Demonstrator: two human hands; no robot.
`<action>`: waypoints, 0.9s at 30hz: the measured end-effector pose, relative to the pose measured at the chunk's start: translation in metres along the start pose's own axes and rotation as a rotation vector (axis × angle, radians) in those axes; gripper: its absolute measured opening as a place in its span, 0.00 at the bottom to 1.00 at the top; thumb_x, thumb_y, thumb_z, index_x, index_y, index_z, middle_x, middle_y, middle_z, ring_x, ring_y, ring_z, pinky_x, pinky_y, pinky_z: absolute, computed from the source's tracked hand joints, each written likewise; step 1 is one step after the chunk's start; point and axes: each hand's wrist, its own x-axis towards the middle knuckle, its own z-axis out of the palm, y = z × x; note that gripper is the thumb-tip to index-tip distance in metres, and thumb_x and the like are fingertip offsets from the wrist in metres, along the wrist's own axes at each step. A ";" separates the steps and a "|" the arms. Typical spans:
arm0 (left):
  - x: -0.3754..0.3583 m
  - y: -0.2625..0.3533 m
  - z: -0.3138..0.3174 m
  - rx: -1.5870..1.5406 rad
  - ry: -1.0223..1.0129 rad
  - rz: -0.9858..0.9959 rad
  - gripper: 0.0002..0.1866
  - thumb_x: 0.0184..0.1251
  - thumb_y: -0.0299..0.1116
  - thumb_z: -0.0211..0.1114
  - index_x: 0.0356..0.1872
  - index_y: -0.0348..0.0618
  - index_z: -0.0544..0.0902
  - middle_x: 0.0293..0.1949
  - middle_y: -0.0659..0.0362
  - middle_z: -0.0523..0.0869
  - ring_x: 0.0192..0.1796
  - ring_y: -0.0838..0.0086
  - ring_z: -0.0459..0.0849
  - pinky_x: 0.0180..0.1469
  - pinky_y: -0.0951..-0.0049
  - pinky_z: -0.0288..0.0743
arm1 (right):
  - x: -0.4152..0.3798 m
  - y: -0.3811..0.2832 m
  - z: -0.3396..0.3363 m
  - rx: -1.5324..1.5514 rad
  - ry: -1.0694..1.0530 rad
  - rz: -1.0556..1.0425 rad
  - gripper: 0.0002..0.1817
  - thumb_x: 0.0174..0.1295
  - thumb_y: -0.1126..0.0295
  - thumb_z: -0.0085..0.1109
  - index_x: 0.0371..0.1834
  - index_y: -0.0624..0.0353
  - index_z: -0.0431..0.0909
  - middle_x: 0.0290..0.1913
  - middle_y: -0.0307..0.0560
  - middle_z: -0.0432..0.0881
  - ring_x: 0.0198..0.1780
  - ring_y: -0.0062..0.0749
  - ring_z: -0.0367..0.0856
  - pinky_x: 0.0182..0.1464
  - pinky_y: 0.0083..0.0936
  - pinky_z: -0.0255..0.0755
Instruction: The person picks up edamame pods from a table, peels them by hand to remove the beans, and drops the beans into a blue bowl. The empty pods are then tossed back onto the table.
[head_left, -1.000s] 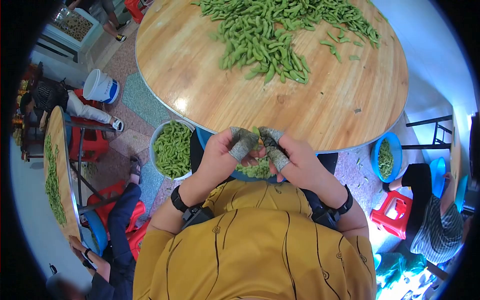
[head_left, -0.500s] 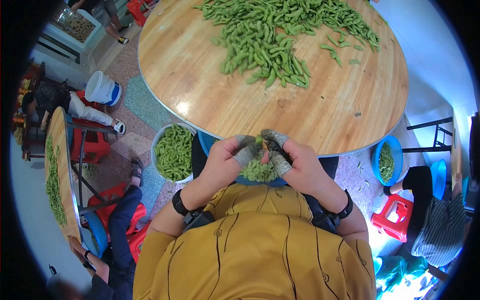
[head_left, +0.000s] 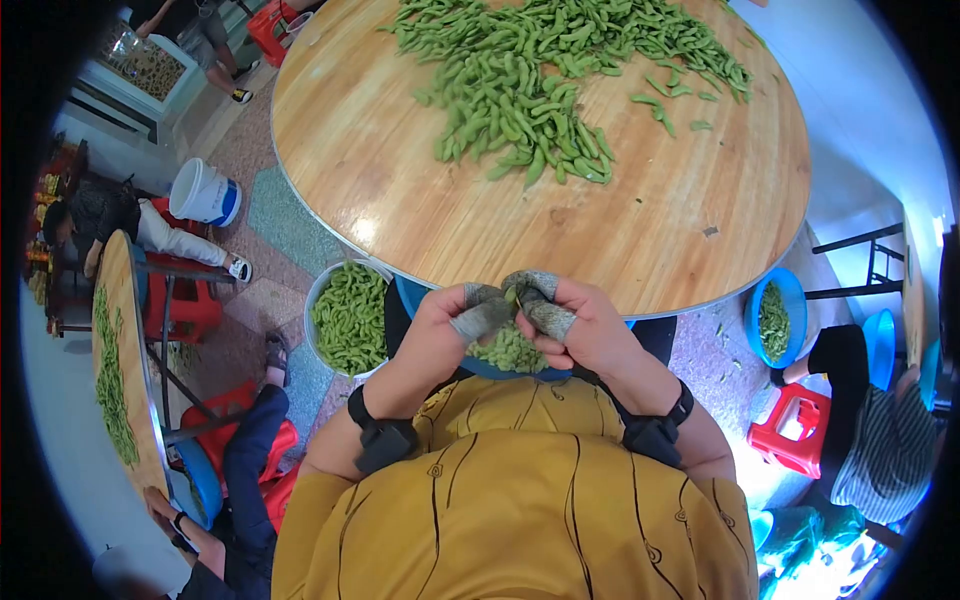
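Note:
Both hands meet over a blue basin (head_left: pixel 550 374) on the lap, which holds a heap of pale green shelled beans (head_left: pixel 508 350). My left hand (head_left: pixel 447 328) has its covered fingertips pressed together at a small green pod (head_left: pixel 512 296). Closed on the same pod from the other side is my right hand (head_left: pixel 585 325), with grey coverings on its thumb and fingers. Much of the pod is hidden by the fingertips. A large pile of green pods (head_left: pixel 520 90) lies on the round wooden table (head_left: pixel 400 180) beyond the hands.
A white tub of pods (head_left: pixel 350 318) stands on the floor at the left, a white bucket (head_left: pixel 204 192) farther back. To the right are a blue basin (head_left: pixel 774 318) and a red stool (head_left: pixel 793 430). Other people sit at both sides, near a second table (head_left: pixel 130 350).
The fingertips of both hands have drawn closer together around the pod, and the pinkish fingertip seen between them earlier is now hidden. The view has shifted slightly.

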 end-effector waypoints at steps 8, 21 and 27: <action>-0.003 -0.021 -0.004 -0.914 -0.232 -0.527 0.10 0.67 0.35 0.57 0.37 0.37 0.78 0.27 0.55 0.80 0.23 0.77 0.72 0.28 0.76 0.66 | -0.008 0.000 0.003 -0.025 0.004 0.085 0.13 0.68 0.74 0.47 0.53 0.56 0.74 0.30 0.35 0.76 0.20 0.12 0.64 0.18 0.11 0.57; -0.007 -0.011 -0.006 -0.340 -0.116 -0.228 0.08 0.65 0.31 0.61 0.41 0.37 0.80 0.31 0.61 0.83 0.27 0.80 0.74 0.31 0.80 0.66 | -0.002 0.005 0.005 -0.050 0.013 0.009 0.13 0.67 0.75 0.48 0.54 0.56 0.74 0.30 0.35 0.76 0.18 0.13 0.64 0.18 0.13 0.58; -0.010 -0.022 0.000 -1.015 -0.319 -0.470 0.09 0.67 0.31 0.52 0.38 0.38 0.78 0.21 0.61 0.74 0.20 0.78 0.64 0.26 0.77 0.58 | -0.013 0.019 0.005 -0.265 0.037 -0.134 0.13 0.67 0.74 0.49 0.54 0.59 0.74 0.31 0.33 0.77 0.22 0.11 0.66 0.19 0.12 0.59</action>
